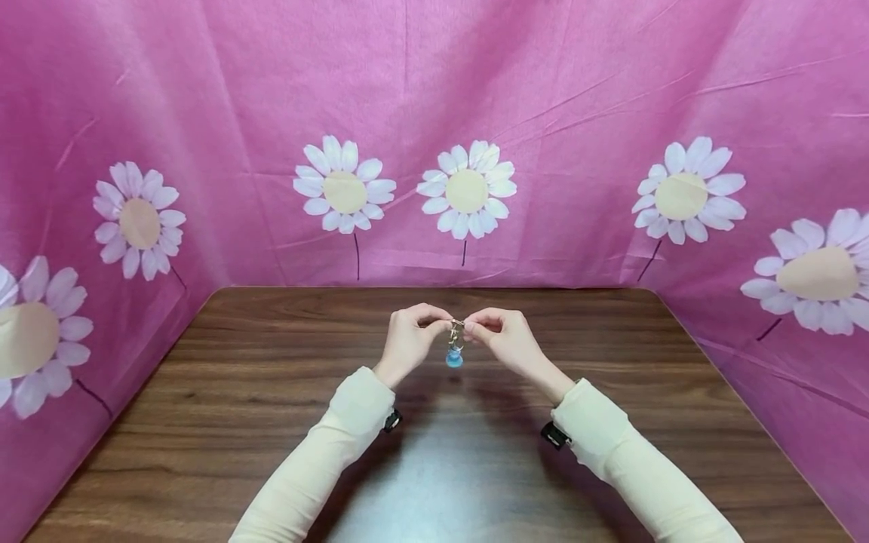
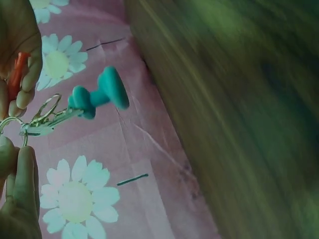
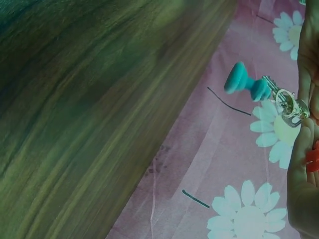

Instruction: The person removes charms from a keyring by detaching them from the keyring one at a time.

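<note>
Both hands meet above the middle of the table. My left hand [image 1: 409, 339] pinches a metal key ring [image 2: 11, 121] between thumb and fingertips. Opposite it, my right hand [image 1: 509, 339] has thumb and index fingertip on the ring as well. A bright orange piece [image 3: 313, 157] lies within the right hand's curled fingers, partly hidden. Several metal keys [image 3: 284, 102] and smaller rings hang from the key ring. Below them dangles a blue spool-shaped fob [image 1: 454, 357], with a narrow waist and a wide round end. The ring's held part is covered by fingertips.
A dark wood-grain table [image 1: 271, 422] lies beneath the hands. Pink cloth [image 1: 557, 90] printed with white daisies stands round its back and sides. Small black devices [image 1: 555, 435] sit under both wrists, at the pale sleeves [image 1: 597, 430].
</note>
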Available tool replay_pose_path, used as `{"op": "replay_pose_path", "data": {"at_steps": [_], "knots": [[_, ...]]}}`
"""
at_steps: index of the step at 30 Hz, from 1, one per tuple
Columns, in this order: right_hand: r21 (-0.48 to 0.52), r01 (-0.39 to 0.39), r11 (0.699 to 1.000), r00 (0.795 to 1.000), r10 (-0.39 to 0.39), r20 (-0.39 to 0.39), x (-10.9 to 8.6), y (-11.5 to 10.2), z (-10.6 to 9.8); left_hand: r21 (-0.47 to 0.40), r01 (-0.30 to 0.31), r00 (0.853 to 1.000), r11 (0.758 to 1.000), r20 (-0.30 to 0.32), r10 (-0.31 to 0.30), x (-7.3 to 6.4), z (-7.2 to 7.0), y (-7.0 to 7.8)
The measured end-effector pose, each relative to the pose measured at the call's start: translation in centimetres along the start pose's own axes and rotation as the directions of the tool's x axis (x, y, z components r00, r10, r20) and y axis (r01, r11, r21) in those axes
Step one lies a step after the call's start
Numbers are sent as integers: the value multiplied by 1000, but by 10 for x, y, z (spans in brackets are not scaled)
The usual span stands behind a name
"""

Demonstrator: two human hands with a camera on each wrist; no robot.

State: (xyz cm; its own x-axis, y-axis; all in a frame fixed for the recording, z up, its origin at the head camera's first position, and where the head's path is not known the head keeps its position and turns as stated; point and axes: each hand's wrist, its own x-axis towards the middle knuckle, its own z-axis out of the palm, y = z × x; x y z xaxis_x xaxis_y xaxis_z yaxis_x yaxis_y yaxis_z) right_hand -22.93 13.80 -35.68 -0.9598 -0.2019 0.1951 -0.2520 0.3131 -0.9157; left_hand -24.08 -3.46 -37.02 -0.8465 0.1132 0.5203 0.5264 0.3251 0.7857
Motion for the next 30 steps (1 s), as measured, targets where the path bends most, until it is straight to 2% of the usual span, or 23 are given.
{"op": "replay_pose_path", "data": {"at_steps": [4, 8, 10, 14, 16, 17, 19, 20, 24, 26, 28, 30], "knots": [[22, -12, 1000, 1000, 12, -16, 2, 0, 0, -75, 116, 993, 990, -4, -117, 0, 0, 2], [58, -27, 998, 999, 28, -23, 3, 2, 1, -180, 216, 976, 960, 12, -218, -2, 3, 2], [73, -33, 997, 999, 35, -27, 2, 3, 1, -267, 261, 965, 928, 32, -262, -3, 4, 2], [119, -46, 992, 998, 50, -36, 3, 3, 2, -417, 338, 938, 844, 83, -335, -4, 6, 3], [168, -50, 985, 998, 57, -37, 3, 3, 2, -453, 363, 928, 814, 102, -357, -4, 7, 2], [192, -55, 980, 997, 63, -36, 4, 2, 2, -458, 368, 926, 809, 108, -361, -3, 6, 1], [227, -56, 972, 998, 64, -29, 3, 1, 2, -455, 369, 927, 811, 116, -357, -3, 6, 0], [242, -57, 969, 998, 64, -24, 3, 0, 2, -444, 362, 930, 820, 115, -348, -3, 5, 0], [203, -42, 978, 999, 45, -12, 3, -3, 3, -328, 288, 958, 900, 105, -268, -3, 3, 0], [175, -35, 984, 999, 35, -1, 2, -4, 3, -252, 223, 974, 942, 103, -203, -4, -1, 9], [150, -29, 988, 1000, 28, 11, 1, -4, 3, -198, 150, 986, 969, 100, -132, -5, -3, 14], [145, -32, 989, 999, 28, 28, 1, -3, 3, -99, 65, 994, 993, 97, -56, -5, -5, 15]]}}
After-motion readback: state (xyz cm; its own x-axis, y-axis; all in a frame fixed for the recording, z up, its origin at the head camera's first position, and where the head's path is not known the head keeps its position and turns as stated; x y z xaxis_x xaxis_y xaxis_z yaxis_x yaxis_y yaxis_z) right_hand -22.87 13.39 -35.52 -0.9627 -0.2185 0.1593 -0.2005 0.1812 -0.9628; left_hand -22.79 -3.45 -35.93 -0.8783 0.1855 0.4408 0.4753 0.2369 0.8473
